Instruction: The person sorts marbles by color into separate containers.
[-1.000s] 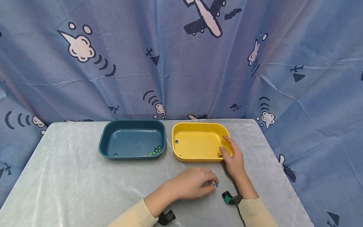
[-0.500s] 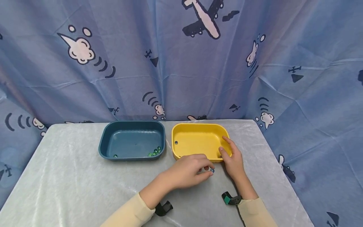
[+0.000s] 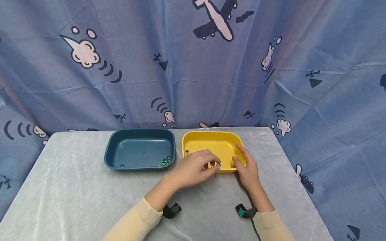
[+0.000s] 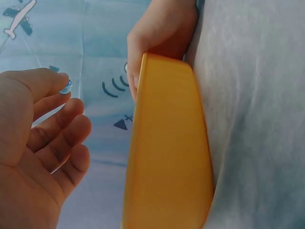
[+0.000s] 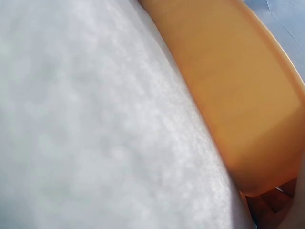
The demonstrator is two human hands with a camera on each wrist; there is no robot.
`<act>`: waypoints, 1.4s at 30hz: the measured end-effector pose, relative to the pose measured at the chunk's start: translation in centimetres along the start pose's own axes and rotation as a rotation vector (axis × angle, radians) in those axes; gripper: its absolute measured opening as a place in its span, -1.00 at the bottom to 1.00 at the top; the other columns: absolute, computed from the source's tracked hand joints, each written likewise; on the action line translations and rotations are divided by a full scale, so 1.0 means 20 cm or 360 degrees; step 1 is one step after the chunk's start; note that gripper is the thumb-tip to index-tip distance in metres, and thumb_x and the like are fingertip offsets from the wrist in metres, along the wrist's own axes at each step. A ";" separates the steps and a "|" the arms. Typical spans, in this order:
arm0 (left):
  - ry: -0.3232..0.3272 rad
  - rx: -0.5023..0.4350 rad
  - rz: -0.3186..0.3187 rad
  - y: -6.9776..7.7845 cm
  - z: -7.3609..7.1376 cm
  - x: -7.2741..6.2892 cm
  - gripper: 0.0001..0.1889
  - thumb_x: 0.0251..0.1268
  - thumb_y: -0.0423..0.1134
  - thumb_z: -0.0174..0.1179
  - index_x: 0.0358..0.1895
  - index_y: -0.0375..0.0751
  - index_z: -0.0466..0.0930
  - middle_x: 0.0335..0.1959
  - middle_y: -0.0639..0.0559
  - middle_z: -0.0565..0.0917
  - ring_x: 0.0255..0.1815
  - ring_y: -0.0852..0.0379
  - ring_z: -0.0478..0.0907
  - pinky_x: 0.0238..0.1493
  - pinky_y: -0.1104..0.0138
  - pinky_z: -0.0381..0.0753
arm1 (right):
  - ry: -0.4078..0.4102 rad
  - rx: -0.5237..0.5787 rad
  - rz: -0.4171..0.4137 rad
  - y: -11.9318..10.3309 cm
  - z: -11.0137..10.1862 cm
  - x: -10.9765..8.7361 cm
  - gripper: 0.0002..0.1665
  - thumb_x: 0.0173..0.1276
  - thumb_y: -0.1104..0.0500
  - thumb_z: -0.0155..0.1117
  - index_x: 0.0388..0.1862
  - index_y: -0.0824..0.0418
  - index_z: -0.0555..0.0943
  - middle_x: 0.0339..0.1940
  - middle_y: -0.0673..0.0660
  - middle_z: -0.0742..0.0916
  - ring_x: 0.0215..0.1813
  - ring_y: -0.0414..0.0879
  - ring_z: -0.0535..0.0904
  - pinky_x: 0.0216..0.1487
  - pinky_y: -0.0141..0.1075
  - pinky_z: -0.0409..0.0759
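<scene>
My left hand pinches a small blue glass marble between thumb and index finger, its other fingers loosely bent. In the head view the marble overlaps the front rim of the yellow bin. My right hand grips the bin's right end, thumb over the front corner and a finger over the side rim. Another blue marble lies at the left inside the yellow bin. The right wrist view shows the bin's outer wall close up, with part of the right hand dark at the lower right.
A dark teal bin stands to the left, a narrow gap from the yellow one. Several green marbles lie in its front right corner and one marble at its front left. A pale cloth covers the table; a patterned blue curtain hangs behind.
My left hand has carried the blue marble up off the cloth area, away from me and slightly left, to the yellow bin's front rim. The right hand stays on the bin.
</scene>
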State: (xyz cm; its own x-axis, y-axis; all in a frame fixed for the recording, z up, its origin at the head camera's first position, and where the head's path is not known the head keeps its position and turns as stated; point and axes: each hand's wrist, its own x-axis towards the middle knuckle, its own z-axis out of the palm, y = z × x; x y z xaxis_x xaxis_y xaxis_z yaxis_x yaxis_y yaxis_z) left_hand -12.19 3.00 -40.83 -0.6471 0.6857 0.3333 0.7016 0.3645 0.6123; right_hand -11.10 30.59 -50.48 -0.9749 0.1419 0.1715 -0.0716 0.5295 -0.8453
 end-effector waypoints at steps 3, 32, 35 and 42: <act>0.0023 -0.0006 -0.0030 -0.03 -0.01 0.00 -0.84 0.60 -0.17 0.37 0.08 -0.07 0.82 -0.17 0.18 0.72 -0.18 0.24 0.62 -0.13 0.45 0.61 | -0.0010 0.0005 -0.0001 0.00 0.00 0.00 -0.38 0.68 0.13 0.23 0.64 0.20 0.47 0.64 0.30 0.49 0.66 0.25 0.34 0.68 0.25 0.21; 0.0072 -0.0082 -0.0245 -0.20 -0.06 0.10 -0.84 0.60 -0.20 0.37 0.07 -0.10 0.82 -0.17 0.14 0.72 -0.16 0.19 0.59 -0.13 0.36 0.64 | -0.0017 0.0014 0.0027 -0.02 0.00 0.00 -0.37 0.70 0.08 0.22 0.66 0.18 0.45 0.65 0.29 0.48 0.68 0.25 0.31 0.69 0.27 0.18; 0.0084 -0.0073 -0.0255 -0.21 -0.06 0.11 -0.84 0.60 -0.18 0.37 0.06 -0.09 0.82 -0.17 0.15 0.71 -0.15 0.20 0.58 -0.12 0.35 0.65 | -0.0014 0.0020 0.0023 -0.01 0.00 0.00 -0.37 0.69 0.08 0.22 0.65 0.18 0.46 0.65 0.28 0.48 0.67 0.24 0.32 0.69 0.26 0.18; 0.0094 -0.0067 -0.0279 -0.22 -0.06 0.11 -0.85 0.60 -0.18 0.37 0.06 -0.09 0.81 -0.16 0.14 0.69 -0.17 0.18 0.57 -0.11 0.32 0.65 | -0.0012 0.0031 0.0010 -0.01 0.00 0.00 -0.37 0.68 0.10 0.23 0.64 0.19 0.46 0.64 0.29 0.49 0.66 0.23 0.34 0.69 0.24 0.20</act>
State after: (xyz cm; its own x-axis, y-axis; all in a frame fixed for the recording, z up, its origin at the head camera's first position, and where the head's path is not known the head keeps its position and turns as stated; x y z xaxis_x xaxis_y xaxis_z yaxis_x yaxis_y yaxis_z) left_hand -17.07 2.07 -41.87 -0.7755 0.5755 0.2595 0.5642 0.4474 0.6939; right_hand -11.04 30.50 -50.21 -0.9769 0.1391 0.1625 -0.0695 0.5122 -0.8561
